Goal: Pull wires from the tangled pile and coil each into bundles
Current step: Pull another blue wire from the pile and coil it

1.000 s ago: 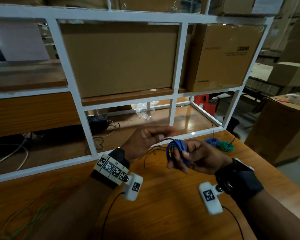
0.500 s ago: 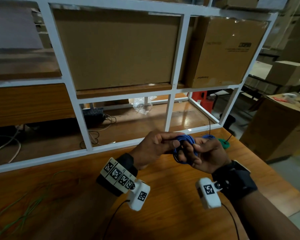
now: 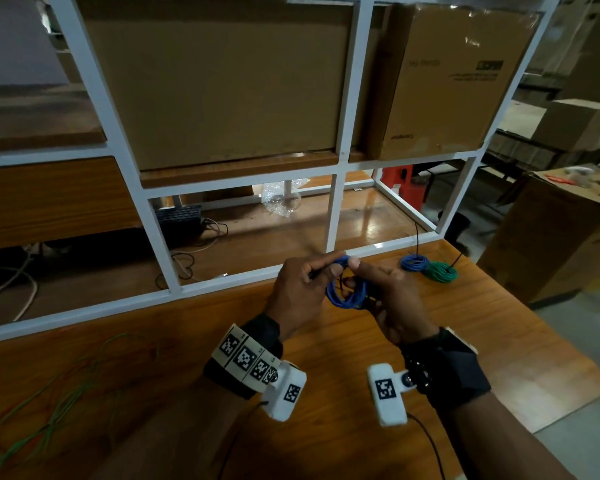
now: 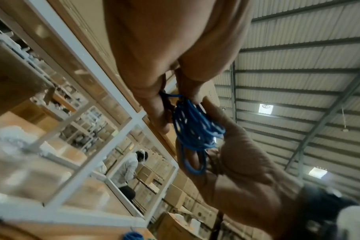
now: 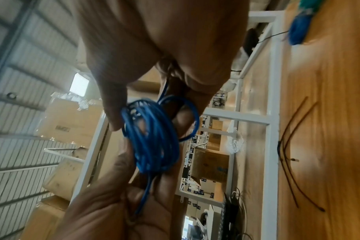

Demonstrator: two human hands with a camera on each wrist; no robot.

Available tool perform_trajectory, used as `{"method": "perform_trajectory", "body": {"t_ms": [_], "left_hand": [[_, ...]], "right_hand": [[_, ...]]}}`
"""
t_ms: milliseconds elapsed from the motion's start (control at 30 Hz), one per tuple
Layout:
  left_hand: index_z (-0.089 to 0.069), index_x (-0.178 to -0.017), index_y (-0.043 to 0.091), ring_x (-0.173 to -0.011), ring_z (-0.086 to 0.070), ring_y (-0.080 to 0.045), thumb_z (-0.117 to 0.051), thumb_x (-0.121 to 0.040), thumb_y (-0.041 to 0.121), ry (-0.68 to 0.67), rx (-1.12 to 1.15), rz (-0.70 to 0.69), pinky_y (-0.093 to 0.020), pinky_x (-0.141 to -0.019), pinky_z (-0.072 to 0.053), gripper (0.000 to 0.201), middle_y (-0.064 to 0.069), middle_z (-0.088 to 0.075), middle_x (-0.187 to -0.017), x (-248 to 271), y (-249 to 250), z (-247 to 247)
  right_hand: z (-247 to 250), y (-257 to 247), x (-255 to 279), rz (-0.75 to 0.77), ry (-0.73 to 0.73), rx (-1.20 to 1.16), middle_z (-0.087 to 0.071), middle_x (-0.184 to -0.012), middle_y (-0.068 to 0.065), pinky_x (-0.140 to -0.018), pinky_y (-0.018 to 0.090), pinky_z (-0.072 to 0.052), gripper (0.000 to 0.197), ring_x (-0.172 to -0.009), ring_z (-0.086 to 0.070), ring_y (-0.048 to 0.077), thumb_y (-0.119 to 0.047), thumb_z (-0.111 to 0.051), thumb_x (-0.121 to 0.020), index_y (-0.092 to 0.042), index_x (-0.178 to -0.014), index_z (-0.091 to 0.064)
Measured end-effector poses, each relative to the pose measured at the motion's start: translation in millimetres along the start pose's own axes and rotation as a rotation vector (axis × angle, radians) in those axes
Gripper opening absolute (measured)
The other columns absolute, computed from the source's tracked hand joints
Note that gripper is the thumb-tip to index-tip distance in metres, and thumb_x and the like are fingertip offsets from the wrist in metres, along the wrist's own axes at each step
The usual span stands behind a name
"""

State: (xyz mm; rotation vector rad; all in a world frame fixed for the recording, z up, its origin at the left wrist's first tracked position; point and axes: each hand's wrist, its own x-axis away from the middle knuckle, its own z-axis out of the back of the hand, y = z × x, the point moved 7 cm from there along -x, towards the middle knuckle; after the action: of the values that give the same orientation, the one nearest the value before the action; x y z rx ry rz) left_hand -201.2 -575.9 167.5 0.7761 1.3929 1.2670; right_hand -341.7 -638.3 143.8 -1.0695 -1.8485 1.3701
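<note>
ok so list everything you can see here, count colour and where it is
blue wire coil: 1, blue, held between both hands above the table
finished bundles: 2, blue and green, touching, far right of the table
loose wires: several, green and reddish, near left of the table
table: 1, orange wood
shelf frame: 1, white, behind the table
cardboard boxes: 2, brown, on the shelf
left hand: 1, grips the coil
right hand: 1, grips the coil

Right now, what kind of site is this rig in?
Probably a warehouse or packing floor. Large brown cardboard boxes fill a white metal shelf frame, more cartons are stacked beyond, and a corrugated metal roof spans overhead. Both hands work a blue wire coil at an orange wooden workbench.
</note>
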Motion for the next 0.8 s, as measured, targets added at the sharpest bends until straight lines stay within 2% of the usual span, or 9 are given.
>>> {"method": "perform_trajectory", "body": {"t_ms": [133, 200, 300, 433, 500, 533, 633, 700, 800], "left_hand": [[-0.070, -0.124, 0.013, -0.110, -0.067, -0.008, -0.061, -0.098, 0.012, -0.039, -0.130, -0.038, -0.040, -0.097, -0.055, 0.027, 0.002, -0.072, -0.118, 5.7, -4.2, 13.3], [-0.069, -0.126, 0.015, -0.113, -0.065, -0.007, -0.060, -0.099, 0.012, -0.026, -0.115, -0.027, -0.040, -0.099, -0.054, 0.028, 0.003, -0.071, -0.121, 9.5, -6.9, 16.1], [-0.066, -0.130, 0.018, -0.119, -0.062, -0.009, -0.059, -0.100, 0.016, -0.033, -0.069, -0.018, -0.041, -0.103, -0.052, 0.031, 0.002, -0.068, -0.127, 14.4, -8.4, 13.2], [-0.065, -0.130, 0.031, -0.127, -0.051, -0.002, -0.058, -0.100, 0.025, 0.035, -0.121, -0.060, -0.037, -0.107, -0.048, 0.032, 0.004, -0.059, -0.136, 21.4, -7.6, 11.4], [-0.064, -0.129, 0.041, -0.135, -0.039, 0.002, -0.057, -0.099, 0.034, 0.039, -0.122, -0.012, -0.037, -0.112, -0.043, 0.031, 0.004, -0.045, -0.150, 23.4, -10.2, 11.7], [-0.063, -0.130, 0.040, -0.136, -0.041, -0.002, -0.058, -0.099, 0.034, 0.001, -0.051, 0.016, -0.040, -0.112, -0.042, 0.032, 0.001, -0.047, -0.150, 23.9, -11.3, 9.4], [-0.063, -0.133, 0.020, -0.120, -0.063, -0.025, -0.057, -0.100, 0.019, -0.084, 0.246, 0.094, -0.050, -0.102, -0.051, 0.034, -0.008, -0.068, -0.127, 29.0, -11.3, 3.9], [-0.065, -0.131, 0.015, -0.109, -0.068, -0.025, -0.057, -0.100, 0.013, -0.062, 0.187, 0.073, -0.046, -0.098, -0.054, 0.032, -0.008, -0.073, -0.114, 30.0, -9.3, 8.7], [-0.067, -0.127, 0.024, -0.090, -0.070, -0.018, -0.058, -0.100, 0.015, -0.014, -0.051, -0.017, -0.040, -0.087, -0.058, 0.031, -0.004, -0.074, -0.092, 30.2, -7.3, 18.4]], "right_hand": [[-0.5, 7.7, 14.0, -0.011, -0.035, 0.075, -0.075, -0.096, 0.022, -0.070, 0.036, -0.054, 0.018, -0.086, -0.070, 0.031, -0.029, -0.074, -0.089, -0.013, -0.094, -0.081], [-1.8, 8.3, 17.7, 0.020, -0.051, 0.087, -0.075, -0.099, 0.023, -0.075, 0.043, -0.055, 0.019, -0.088, -0.070, 0.032, -0.028, -0.071, -0.092, -0.014, -0.099, -0.080], [-3.9, 7.9, 18.0, 0.050, -0.039, 0.002, -0.074, -0.092, 0.014, -0.087, 0.050, -0.058, 0.029, -0.090, -0.070, 0.031, -0.023, -0.069, -0.091, -0.001, -0.110, -0.072], [-10.1, 8.4, 20.4, 0.071, -0.059, -0.114, -0.069, -0.087, 0.013, -0.082, 0.038, -0.062, 0.032, -0.087, -0.068, 0.028, -0.017, -0.063, -0.093, 0.008, -0.112, -0.066], [-11.0, 11.2, 20.1, 0.071, -0.072, -0.151, -0.066, -0.088, 0.015, -0.082, 0.037, -0.061, 0.034, -0.087, -0.066, 0.028, -0.016, -0.061, -0.096, 0.012, -0.115, -0.063], [-11.3, 12.4, 20.5, 0.071, -0.083, -0.158, -0.065, -0.089, 0.016, -0.082, 0.037, -0.061, 0.033, -0.087, -0.066, 0.028, -0.015, -0.060, -0.097, 0.012, -0.115, -0.063], [-13.2, 15.5, 23.3, 0.055, -0.121, -0.160, -0.065, -0.091, 0.018, -0.082, 0.037, -0.060, 0.026, -0.087, -0.066, 0.027, -0.018, -0.055, -0.101, 0.004, -0.108, -0.067], [-14.1, 18.3, 24.4, 0.052, -0.122, -0.062, -0.067, -0.094, 0.018, -0.084, 0.037, -0.060, 0.026, -0.090, -0.067, 0.028, -0.021, -0.055, -0.102, 0.001, -0.106, -0.069], [-13.7, 13.1, 25.8, 0.181, -0.086, 0.373, -0.075, -0.098, 0.006, -0.088, 0.039, -0.058, 0.026, -0.097, -0.071, 0.022, -0.028, -0.054, -0.105, -0.013, -0.108, -0.074]]}}
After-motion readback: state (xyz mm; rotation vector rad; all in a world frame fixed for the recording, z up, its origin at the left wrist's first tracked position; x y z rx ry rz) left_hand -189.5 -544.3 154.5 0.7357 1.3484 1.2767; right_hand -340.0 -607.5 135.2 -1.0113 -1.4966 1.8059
